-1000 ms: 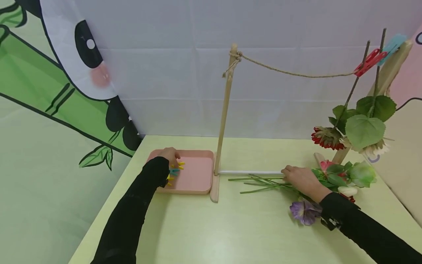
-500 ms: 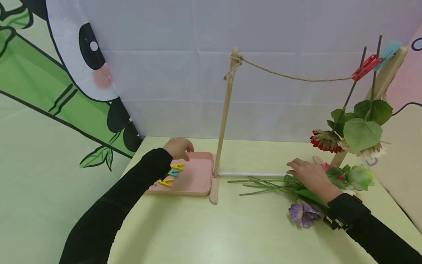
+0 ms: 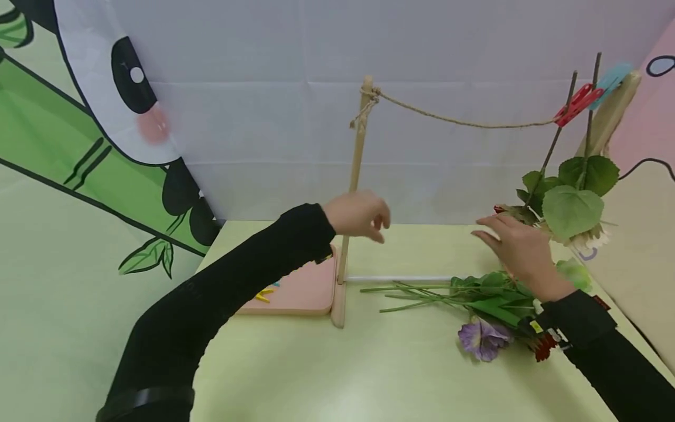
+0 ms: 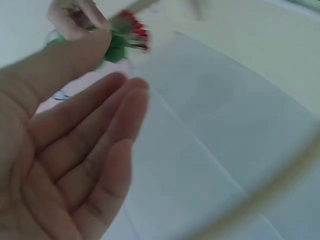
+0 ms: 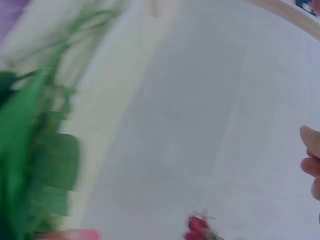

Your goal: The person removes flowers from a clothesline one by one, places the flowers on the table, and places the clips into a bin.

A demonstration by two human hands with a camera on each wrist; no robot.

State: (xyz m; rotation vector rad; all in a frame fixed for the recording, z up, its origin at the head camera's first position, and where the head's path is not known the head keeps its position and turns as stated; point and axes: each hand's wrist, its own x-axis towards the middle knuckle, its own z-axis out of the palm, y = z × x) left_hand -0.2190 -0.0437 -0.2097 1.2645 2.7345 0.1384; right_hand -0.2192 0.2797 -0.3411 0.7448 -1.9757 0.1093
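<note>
My left hand point(image 3: 358, 215) is raised in front of the left wooden post, fingers loosely bent. Its palm and fingers point(image 4: 95, 145) show in the left wrist view with nothing held. My right hand point(image 3: 519, 249) hovers above the artificial flowers, thumb and fingers apart and nothing between them. Under it lie green stems point(image 3: 416, 290) with leaves and a purple flower point(image 3: 484, 339). Close behind it hangs a red flower point(image 4: 132, 30), partly hidden in the head view. A red clothespin point(image 3: 579, 105) and a blue clothespin point(image 3: 610, 85) pinch the hanging stems at the rope.
A twine rope point(image 3: 453, 121) runs from the left wooden post point(image 3: 358, 158) to the right wooden post point(image 3: 614, 117). A white rod point(image 3: 401, 279) joins the stand low down. The pink tray point(image 3: 311, 293), with yellow clothespins point(image 3: 265, 294), lies left, partly behind my left arm.
My left hand has left the clothespins in the tray, rising and moving right to the post. My right hand has let go of the stems and lifted up and right.
</note>
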